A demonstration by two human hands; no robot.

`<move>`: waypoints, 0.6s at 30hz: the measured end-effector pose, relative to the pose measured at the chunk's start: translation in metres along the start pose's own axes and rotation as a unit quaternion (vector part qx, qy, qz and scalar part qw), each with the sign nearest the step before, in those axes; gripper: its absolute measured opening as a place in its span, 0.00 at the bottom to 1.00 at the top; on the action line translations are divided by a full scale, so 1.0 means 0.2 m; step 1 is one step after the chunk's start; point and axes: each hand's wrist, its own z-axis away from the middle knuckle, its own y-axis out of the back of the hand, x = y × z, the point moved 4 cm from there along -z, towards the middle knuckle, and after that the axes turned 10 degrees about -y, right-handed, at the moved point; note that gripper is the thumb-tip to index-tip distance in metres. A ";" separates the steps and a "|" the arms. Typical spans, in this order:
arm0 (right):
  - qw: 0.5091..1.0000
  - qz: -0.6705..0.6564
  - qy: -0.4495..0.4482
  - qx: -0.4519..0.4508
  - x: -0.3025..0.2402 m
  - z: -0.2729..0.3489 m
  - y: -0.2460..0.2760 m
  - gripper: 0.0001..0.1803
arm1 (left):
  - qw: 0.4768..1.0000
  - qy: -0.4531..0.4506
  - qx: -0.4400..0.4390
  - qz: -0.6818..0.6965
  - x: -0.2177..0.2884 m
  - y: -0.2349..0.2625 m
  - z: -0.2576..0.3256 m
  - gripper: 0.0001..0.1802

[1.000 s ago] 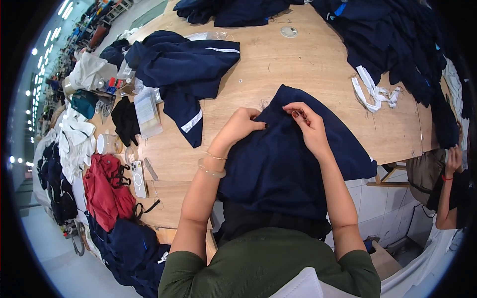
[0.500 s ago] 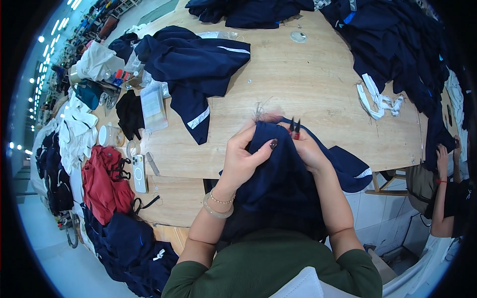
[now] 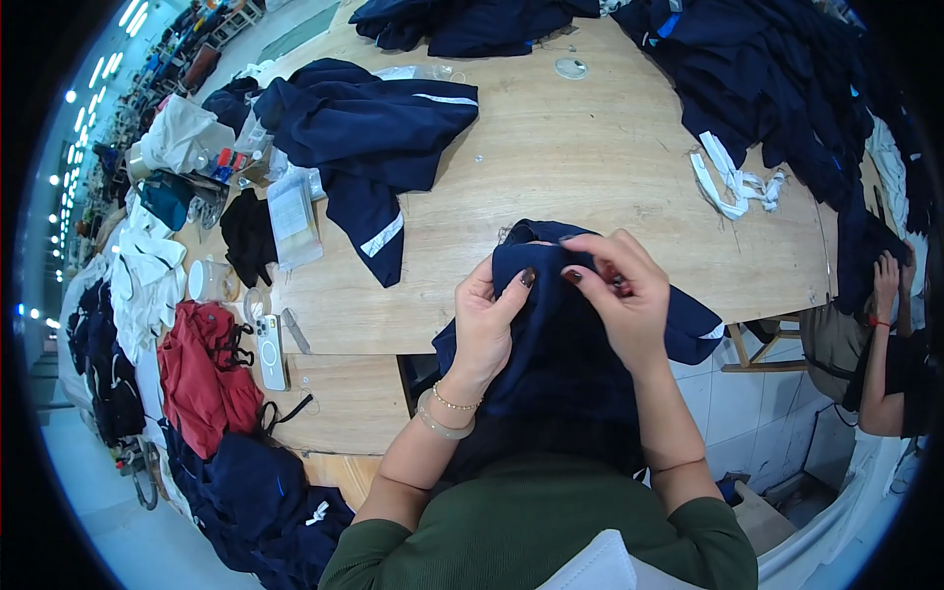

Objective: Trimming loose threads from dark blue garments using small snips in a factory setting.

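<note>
A navy garment (image 3: 560, 339) hangs over my lap and the table's near edge, its upper fold lifted between my hands. My left hand (image 3: 484, 320) is closed on that fold, thumb on top and fingers behind the cloth. Across from it, my right hand (image 3: 634, 300) curls with thumb and forefinger at the fabric. Red parts of the thread snips (image 3: 619, 283) show inside its palm; their dark blades are hidden. Whether the right fingertips also pinch cloth or a thread is too small to tell. A sleeve with a white stripe spreads out to the right.
Another navy garment (image 3: 369, 133) lies on the table (image 3: 560, 167) ahead left. White strips (image 3: 733, 182) and a navy pile (image 3: 777, 88) are at right. A phone (image 3: 270, 352), a small knife-like tool (image 3: 296, 330) and a red bag (image 3: 208, 374) sit left. A co-worker's hands (image 3: 888, 287) touch cloth far right.
My right hand has turned over and moved up to the fold beside my left fingers. The snips' blades, visible before, are now tucked away. The view has shifted slightly.
</note>
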 end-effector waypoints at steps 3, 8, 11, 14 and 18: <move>0.999 -0.004 0.045 0.005 0.01 -0.01 -0.03 0.08 | 1.000 -0.003 -0.010 -0.016 0.00 -0.01 0.02 0.14; 0.999 -0.003 -0.029 -0.040 0.06 -0.03 -0.01 0.05 | 1.000 -0.004 -0.011 -0.022 0.02 -0.03 0.03 0.14; 0.985 -0.121 -0.120 -0.003 0.10 0.01 0.00 0.09 | 1.000 0.005 0.005 -0.007 0.01 -0.01 0.04 0.13; 0.996 -0.022 -0.090 -0.006 0.10 0.04 0.07 0.11 | 1.000 0.000 0.010 0.006 -0.01 0.00 0.04 0.12; 0.996 0.027 -0.073 0.030 0.07 0.06 0.07 0.10 | 1.000 0.006 0.012 0.018 0.00 -0.02 0.03 0.12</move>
